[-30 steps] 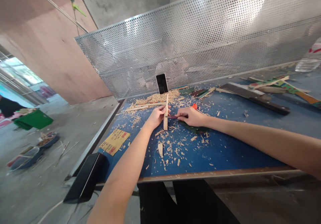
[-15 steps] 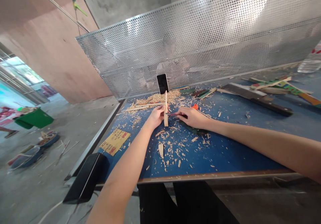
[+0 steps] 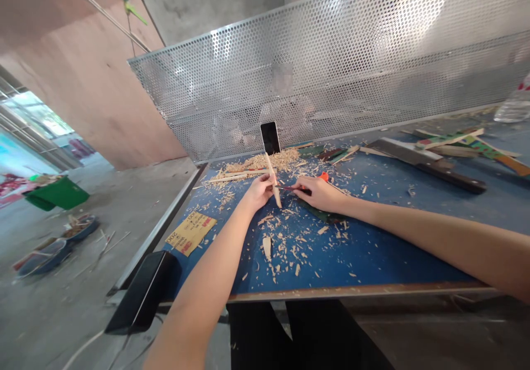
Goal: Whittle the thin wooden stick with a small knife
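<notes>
My left hand (image 3: pixel 261 191) is closed around the middle of a thin, pale wooden strip (image 3: pixel 277 195), which stands tilted with its top leaning left. In my right hand (image 3: pixel 317 191) is a utility knife with an orange end (image 3: pixel 323 176); its dark front part points left at the strip's lower half, and the fingers cover most of the handle. Whether the blade touches the wood I cannot tell. Below the hands, shavings and one larger wood chip (image 3: pixel 267 247) lie on the blue tabletop (image 3: pixel 372 259).
A phone (image 3: pixel 270 138) stands upright behind a heap of shavings (image 3: pixel 248 165), before a perforated metal panel (image 3: pixel 331 66). Sandpaper (image 3: pixel 191 232) and a black box (image 3: pixel 141 292) are at the left. A cleaver (image 3: pixel 430 164), painted wood strips (image 3: pixel 497 154) and a plastic bottle (image 3: pixel 513 105) lie right.
The wooden strip has turned in my left hand: its top now leans left and its lower end points slightly right. My right hand has barely moved, still holding the knife.
</notes>
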Motion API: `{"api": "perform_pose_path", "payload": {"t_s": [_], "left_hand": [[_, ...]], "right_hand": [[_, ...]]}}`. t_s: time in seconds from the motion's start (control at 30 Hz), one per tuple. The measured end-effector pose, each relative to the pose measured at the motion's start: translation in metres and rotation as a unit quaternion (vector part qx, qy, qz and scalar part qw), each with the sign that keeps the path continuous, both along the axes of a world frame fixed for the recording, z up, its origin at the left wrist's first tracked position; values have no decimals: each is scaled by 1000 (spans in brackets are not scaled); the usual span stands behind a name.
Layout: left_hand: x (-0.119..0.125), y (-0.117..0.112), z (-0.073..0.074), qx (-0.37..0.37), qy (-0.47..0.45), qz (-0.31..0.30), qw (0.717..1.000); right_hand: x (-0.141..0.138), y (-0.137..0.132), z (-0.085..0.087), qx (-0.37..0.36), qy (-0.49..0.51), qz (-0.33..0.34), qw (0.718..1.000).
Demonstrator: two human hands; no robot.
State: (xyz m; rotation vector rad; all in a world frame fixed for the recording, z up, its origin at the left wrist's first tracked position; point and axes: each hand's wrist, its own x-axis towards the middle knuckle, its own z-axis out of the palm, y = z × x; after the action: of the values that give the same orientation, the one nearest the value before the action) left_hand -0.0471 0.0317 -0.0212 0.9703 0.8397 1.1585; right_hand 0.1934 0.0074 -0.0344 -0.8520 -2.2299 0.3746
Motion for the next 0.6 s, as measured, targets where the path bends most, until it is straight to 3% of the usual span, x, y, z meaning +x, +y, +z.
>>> {"api": "perform_pose_path", "payload": {"t_s": [0.6], "left_hand": [[5, -1, 0, 5, -37, -13, 999]], "right_hand": [[1, 1, 1, 43, -3, -7, 999]]}}
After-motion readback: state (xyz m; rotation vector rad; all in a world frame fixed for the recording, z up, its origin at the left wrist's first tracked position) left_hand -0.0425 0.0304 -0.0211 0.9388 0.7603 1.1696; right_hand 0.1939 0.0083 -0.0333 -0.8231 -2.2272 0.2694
